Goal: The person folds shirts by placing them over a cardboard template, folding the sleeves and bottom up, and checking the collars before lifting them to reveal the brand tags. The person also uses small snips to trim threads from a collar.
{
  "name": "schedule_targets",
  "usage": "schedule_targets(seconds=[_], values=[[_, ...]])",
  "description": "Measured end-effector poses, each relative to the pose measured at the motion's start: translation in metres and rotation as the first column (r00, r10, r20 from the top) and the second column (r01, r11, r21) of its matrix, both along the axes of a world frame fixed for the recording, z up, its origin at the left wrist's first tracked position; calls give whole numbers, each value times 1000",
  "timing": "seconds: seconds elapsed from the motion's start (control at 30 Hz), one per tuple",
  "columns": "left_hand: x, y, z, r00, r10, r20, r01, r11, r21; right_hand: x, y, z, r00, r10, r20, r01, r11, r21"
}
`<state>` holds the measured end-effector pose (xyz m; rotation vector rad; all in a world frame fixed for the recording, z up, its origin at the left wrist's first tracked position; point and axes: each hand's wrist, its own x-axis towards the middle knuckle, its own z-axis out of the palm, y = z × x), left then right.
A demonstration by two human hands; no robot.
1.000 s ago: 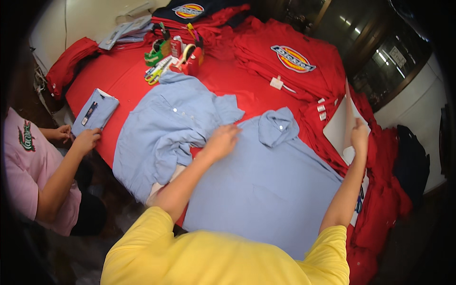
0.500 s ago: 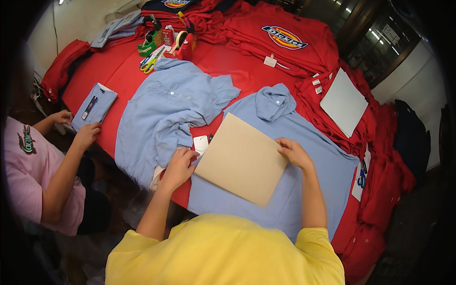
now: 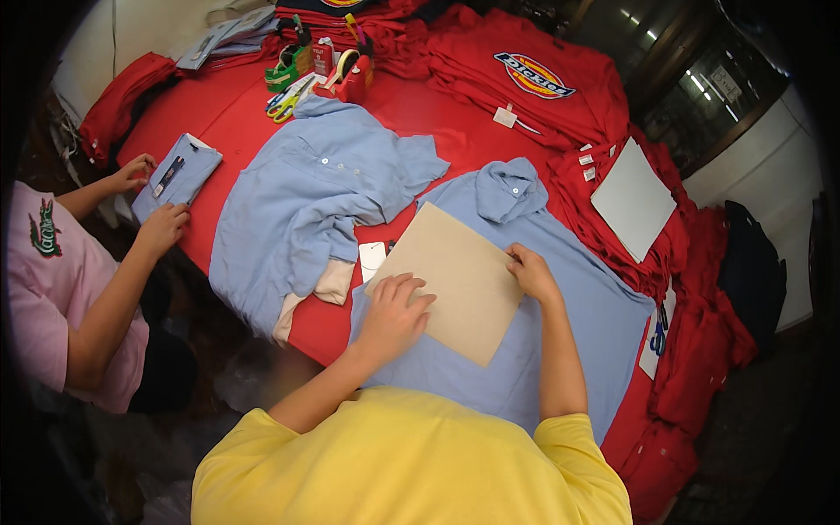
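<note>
A beige cardboard sheet (image 3: 464, 284) lies at a slant on a light blue polo shirt (image 3: 582, 324), which is spread out before me with its collar pointing away. My left hand (image 3: 394, 319) rests on the sheet's left part, fingers stretched out. At the right edge, my right hand (image 3: 532, 273) pinches the cardboard between thumb and fingers. A white tag (image 3: 372, 260) shows beside the sheet's left edge. Left of that, a second light blue polo shirt (image 3: 297, 201) lies crumpled, with pale cloth (image 3: 334, 282) showing at its edge.
The table has a red cover (image 3: 219, 109). At left a person in a pink shirt (image 3: 83, 302) handles a folded blue shirt (image 3: 185, 178). Yellow-green scissors (image 3: 282, 109) and a red tape dispenser (image 3: 350, 83) stand far back. Red shirts (image 3: 464, 61) and white sheets (image 3: 634, 201) lie along the right.
My left hand has moved right, from beside the cardboard's left edge onto its surface. My right hand keeps hold of the right edge. The view has shifted slightly.
</note>
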<state>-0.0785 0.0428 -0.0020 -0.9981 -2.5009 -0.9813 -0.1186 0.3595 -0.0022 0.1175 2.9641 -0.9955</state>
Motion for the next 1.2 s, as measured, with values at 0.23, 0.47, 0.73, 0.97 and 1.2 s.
schedule_targets(seconds=[0.23, 0.47, 0.73, 0.97, 1.2], values=[[5, 16, -12, 1000, 6, 13, -4, 994, -113, -15, -8, -4, 999, 24, -27, -23, 998, 62], [7, 13, -28, 995, 87, 39, -78, 979, -188, -13, -18, 13, 1000, -14, 18, 14, 1000, 8], [9, 14, -38, 996, 94, 11, -90, 976, -200, -13, -13, 10, 998, -2, 55, 4, 999, -33], [10, 6, -38, 993, 115, 10, -109, 963, -248, -15, -17, 18, 996, 12, 93, -9, 999, -36], [11, 5, -34, 994, 108, 0, -106, 969, -222, -12, -17, 17, 995, 4, 98, 3, 998, -67]])
